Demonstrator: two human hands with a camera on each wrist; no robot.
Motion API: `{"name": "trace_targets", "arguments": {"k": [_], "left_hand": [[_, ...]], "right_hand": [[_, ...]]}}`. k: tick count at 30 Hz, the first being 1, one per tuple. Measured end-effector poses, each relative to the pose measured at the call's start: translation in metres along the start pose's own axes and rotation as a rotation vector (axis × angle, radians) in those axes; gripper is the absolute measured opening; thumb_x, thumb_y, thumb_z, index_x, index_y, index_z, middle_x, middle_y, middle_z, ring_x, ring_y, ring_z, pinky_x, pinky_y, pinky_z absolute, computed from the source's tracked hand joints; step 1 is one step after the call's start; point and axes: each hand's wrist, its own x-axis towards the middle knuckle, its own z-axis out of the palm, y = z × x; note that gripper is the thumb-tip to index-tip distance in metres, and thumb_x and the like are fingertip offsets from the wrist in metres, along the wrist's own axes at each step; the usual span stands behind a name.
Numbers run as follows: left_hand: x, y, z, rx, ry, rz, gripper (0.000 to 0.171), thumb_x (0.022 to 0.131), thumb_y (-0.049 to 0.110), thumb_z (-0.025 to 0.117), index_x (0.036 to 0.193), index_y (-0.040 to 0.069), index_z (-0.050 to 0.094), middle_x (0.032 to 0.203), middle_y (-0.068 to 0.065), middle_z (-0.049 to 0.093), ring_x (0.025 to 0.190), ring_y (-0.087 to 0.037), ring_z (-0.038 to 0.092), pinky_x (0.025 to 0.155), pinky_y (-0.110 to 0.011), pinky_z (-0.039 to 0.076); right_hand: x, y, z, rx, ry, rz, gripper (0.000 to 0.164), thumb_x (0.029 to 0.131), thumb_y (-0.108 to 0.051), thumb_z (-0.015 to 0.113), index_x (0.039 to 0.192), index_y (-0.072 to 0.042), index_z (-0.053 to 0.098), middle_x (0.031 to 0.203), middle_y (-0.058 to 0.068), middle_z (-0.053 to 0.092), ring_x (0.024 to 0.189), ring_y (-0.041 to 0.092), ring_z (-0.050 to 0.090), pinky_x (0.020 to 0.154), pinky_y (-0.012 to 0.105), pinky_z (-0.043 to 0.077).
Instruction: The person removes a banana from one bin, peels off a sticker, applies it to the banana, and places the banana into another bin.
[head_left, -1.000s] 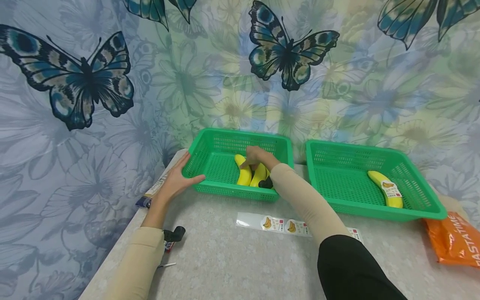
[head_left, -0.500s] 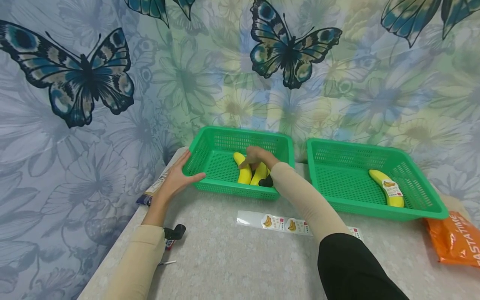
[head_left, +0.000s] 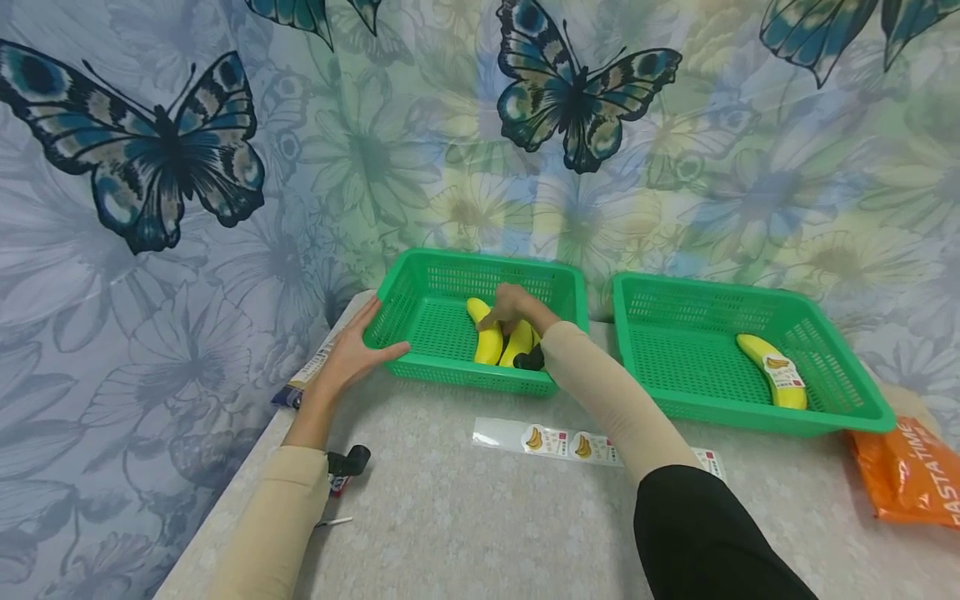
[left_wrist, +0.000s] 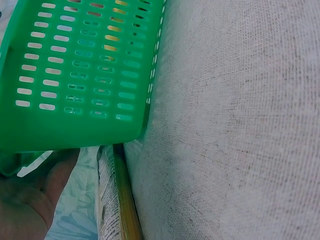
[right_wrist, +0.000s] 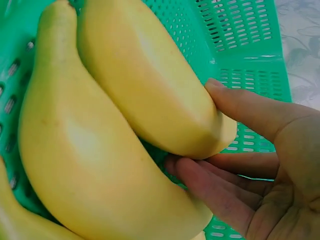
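Observation:
In the head view, several yellow bananas lie at the right end of the left green basket (head_left: 420,364). My right hand (head_left: 517,307) reaches in from above. The right wrist view shows its thumb and fingers pinching the end of one banana (right_wrist: 155,80). Beside that lies a second banana (right_wrist: 85,160), close to the fingers. My left hand (head_left: 351,354) rests against the left end of this basket, fingers straight along the wall and thumb out at the front rim. Only part of the left hand (left_wrist: 30,205) appears in the left wrist view, under the basket's rim.
To the right stands another green basket (head_left: 675,408) with one labelled banana (head_left: 776,371). A strip of banana stickers (head_left: 546,440) lies in front, partly under the right forearm. An orange packet (head_left: 903,475) sits at far right. A patterned packet (head_left: 303,379) lies behind the left wrist.
The back of my right hand has risen slightly over the bananas, still at the same spot. My left hand keeps its place on the basket.

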Motion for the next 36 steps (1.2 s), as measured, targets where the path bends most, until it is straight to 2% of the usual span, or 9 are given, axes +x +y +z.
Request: {"name": "trace_targets", "arguments": {"k": [7, 13, 16, 19, 21, 24, 29, 36], "left_hand": [[-0.001, 0.0, 0.003, -0.002, -0.008, -0.005, 0.103, 0.08, 0.06, 0.07, 0.157, 0.033, 0.006, 0.166, 0.003, 0.003, 0.152, -0.039, 0.006, 0.112, -0.074, 0.016], [-0.002, 0.0, 0.002, 0.011, -0.006, -0.015, 0.103, 0.08, 0.06, 0.07, 0.157, 0.033, 0.007, 0.166, 0.002, 0.003, 0.151, -0.04, 0.006, 0.111, -0.075, 0.016], [-0.002, 0.0, 0.002, 0.02, -0.008, -0.019, 0.104, 0.08, 0.06, 0.07, 0.157, 0.033, 0.006, 0.166, 0.002, 0.003, 0.151, -0.041, 0.007, 0.11, -0.075, 0.016], [-0.002, 0.0, 0.002, 0.021, -0.012, -0.023, 0.104, 0.08, 0.06, 0.07, 0.158, 0.032, 0.006, 0.166, 0.003, 0.003, 0.151, -0.041, 0.007, 0.111, -0.075, 0.016], [-0.002, 0.001, 0.002, 0.023, -0.01, -0.022, 0.104, 0.08, 0.06, 0.07, 0.158, 0.032, 0.006, 0.166, 0.003, 0.003, 0.151, -0.042, 0.007, 0.11, -0.075, 0.016], [-0.001, 0.0, 0.001, 0.025, -0.009, -0.019, 0.104, 0.081, 0.06, 0.07, 0.158, 0.032, 0.006, 0.166, 0.003, 0.002, 0.151, -0.042, 0.007, 0.11, -0.075, 0.016], [-0.001, 0.0, 0.0, 0.028, -0.009, -0.011, 0.103, 0.081, 0.059, 0.069, 0.158, 0.032, 0.005, 0.166, 0.003, 0.001, 0.151, -0.041, 0.006, 0.111, -0.075, 0.015], [-0.002, 0.003, 0.0, 0.043, -0.014, -0.019, 0.103, 0.082, 0.059, 0.068, 0.158, 0.031, 0.004, 0.166, 0.002, 0.0, 0.151, -0.043, 0.005, 0.11, -0.075, 0.016]], "right_hand": [[-0.003, 0.001, -0.006, 0.009, 0.067, 0.003, 0.042, 0.08, -0.045, 0.078, 0.082, -0.004, 0.067, 0.067, 0.006, 0.068, 0.069, 0.018, 0.072, 0.067, 0.026, 0.06], [-0.019, 0.003, -0.021, 0.072, 0.116, -0.016, 0.04, 0.081, -0.041, 0.078, 0.068, -0.008, 0.06, 0.061, 0.005, 0.064, 0.079, 0.025, 0.074, 0.078, 0.033, 0.06], [-0.033, 0.005, -0.028, 0.1, 0.145, -0.032, 0.04, 0.082, -0.039, 0.077, 0.064, -0.01, 0.056, 0.067, 0.011, 0.068, 0.085, 0.029, 0.073, 0.082, 0.036, 0.06], [-0.048, 0.007, -0.035, 0.112, 0.188, -0.048, 0.039, 0.083, -0.038, 0.077, 0.064, -0.01, 0.059, 0.08, 0.019, 0.073, 0.079, 0.028, 0.073, 0.082, 0.039, 0.059], [-0.056, 0.008, -0.04, 0.112, 0.229, -0.055, 0.038, 0.083, -0.039, 0.077, 0.066, -0.008, 0.064, 0.086, 0.02, 0.074, 0.069, 0.023, 0.072, 0.081, 0.039, 0.06], [-0.068, 0.01, -0.047, 0.108, 0.283, -0.062, 0.038, 0.082, -0.041, 0.078, 0.07, -0.006, 0.07, 0.083, 0.018, 0.074, 0.057, 0.014, 0.067, 0.074, 0.036, 0.06], [-0.09, 0.017, -0.057, 0.107, 0.341, -0.051, 0.039, 0.08, -0.042, 0.079, 0.068, -0.005, 0.073, 0.064, 0.01, 0.071, 0.055, 0.014, 0.068, 0.054, 0.026, 0.053], [-0.133, 0.026, -0.062, 0.113, 0.37, -0.066, 0.043, 0.08, -0.043, 0.078, 0.058, -0.007, 0.069, 0.046, 0.001, 0.059, 0.054, 0.016, 0.065, 0.045, 0.023, 0.04]]}}
